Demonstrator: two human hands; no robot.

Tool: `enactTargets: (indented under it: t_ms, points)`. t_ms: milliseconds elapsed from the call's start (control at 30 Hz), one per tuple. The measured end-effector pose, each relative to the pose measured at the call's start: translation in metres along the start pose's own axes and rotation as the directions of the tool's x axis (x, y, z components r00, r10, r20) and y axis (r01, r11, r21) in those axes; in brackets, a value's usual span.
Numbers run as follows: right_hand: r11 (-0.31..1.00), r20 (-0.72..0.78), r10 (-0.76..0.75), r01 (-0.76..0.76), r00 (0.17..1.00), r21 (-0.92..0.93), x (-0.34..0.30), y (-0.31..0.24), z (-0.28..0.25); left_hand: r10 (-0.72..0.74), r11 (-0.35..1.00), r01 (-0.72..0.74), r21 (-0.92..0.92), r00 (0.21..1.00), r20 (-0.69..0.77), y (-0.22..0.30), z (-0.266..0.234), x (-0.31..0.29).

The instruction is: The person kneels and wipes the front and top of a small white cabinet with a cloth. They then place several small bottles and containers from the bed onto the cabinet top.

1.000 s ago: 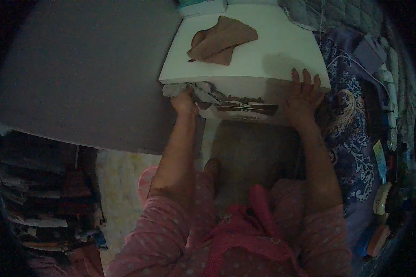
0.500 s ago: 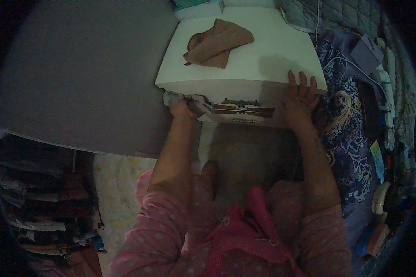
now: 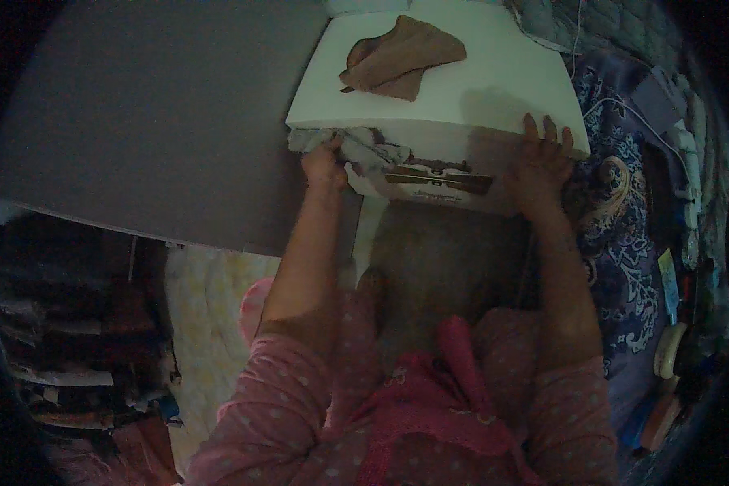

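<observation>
My left hand (image 3: pixel 324 168) is closed on a crumpled grey cloth (image 3: pixel 371 149), pressed to the upper left of a white cabinet's front, just under the top edge. Some of its fingers are hidden by the cloth. Beside the cloth, a dark, bow-shaped handle plate (image 3: pixel 439 180) sits in the middle of that front. At the right end, my right hand (image 3: pixel 540 170) lies with spread fingers against the front, fingertips reaching over the edge of the white cabinet top (image 3: pixel 470 85). A folded brown cloth (image 3: pixel 409 55) rests on the top, apart from both hands.
A large grey panel (image 3: pixel 162 121) stands along the left side of the cabinet. To the right is a blue patterned fabric (image 3: pixel 616 267) with a white cable (image 3: pixel 636 113) and several small items beyond. Dark stacked things (image 3: pixel 73 324) fill the lower left.
The whole view has shifted slightly, with the cabinet now higher and further right. The grey cloth in my left hand has changed its folds. My right hand stays on the cabinet's right end.
</observation>
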State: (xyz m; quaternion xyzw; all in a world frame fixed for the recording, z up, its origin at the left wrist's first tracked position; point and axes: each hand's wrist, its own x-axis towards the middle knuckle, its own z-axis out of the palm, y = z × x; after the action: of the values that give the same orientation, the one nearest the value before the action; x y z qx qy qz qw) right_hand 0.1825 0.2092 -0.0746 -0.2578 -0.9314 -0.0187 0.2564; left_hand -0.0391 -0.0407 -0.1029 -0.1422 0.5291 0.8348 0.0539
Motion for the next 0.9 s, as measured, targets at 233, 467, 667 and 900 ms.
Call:
enactTargets:
  t_ms: [233,467,667,900]
  points:
    - [0.998,-0.041,-0.052,0.050,0.998,-0.031,-0.002,0.001,0.001,0.081,0.997,-0.081,-0.002,0.995,0.051,-0.011,-0.009,0.003]
    - [1.000,0.065,-0.004,0.004,0.998,0.001,0.000,0.002,-0.008,0.053,0.998,-0.054,0.012,0.998,0.014,-0.021,-0.004,0.006]
    - [1.000,0.076,-0.022,0.022,0.997,0.005,0.000,0.000,-0.009,0.269,0.875,-0.320,0.364,0.945,0.184,-0.087,-0.058,0.091]
    - [0.996,-0.069,-0.072,0.076,0.995,0.052,0.003,0.014,0.012,-0.155,0.701,0.075,0.709,0.987,0.048,-0.124,-0.077,0.129]
